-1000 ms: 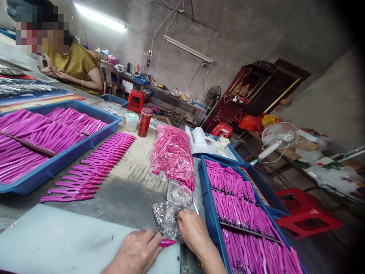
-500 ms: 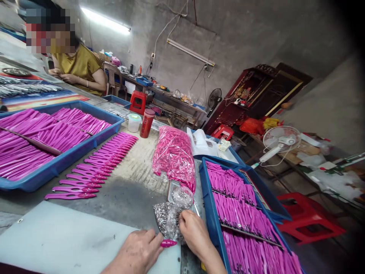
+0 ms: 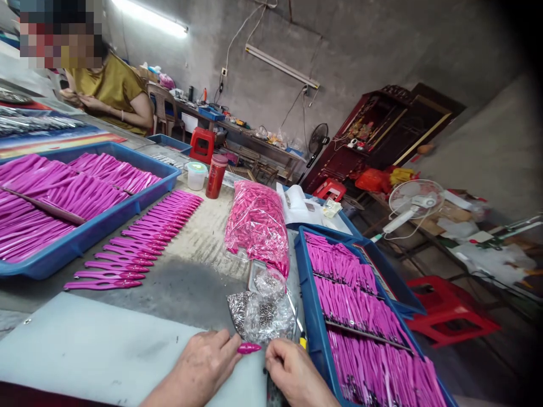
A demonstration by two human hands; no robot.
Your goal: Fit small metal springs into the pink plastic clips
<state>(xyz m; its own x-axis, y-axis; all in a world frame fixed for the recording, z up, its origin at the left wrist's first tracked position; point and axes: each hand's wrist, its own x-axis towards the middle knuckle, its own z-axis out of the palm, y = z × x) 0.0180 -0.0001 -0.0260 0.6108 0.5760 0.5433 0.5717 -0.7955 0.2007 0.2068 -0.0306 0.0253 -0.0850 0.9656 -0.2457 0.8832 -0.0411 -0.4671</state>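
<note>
While the left hand [image 3: 212,356] clamps the pink piece [image 3: 249,348] over the white board [image 3: 106,339], its tip sticks out past the fingers, toward the right hand [image 3: 291,364] but apart from it. Right thumb and index together, near the metal bits [image 3: 241,317]; can't tell what's between.

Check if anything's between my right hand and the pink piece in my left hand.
Nothing visible: only a narrow gap separates your right hand from the pink piece. The clear bag of metal bits lies just beyond.
</note>
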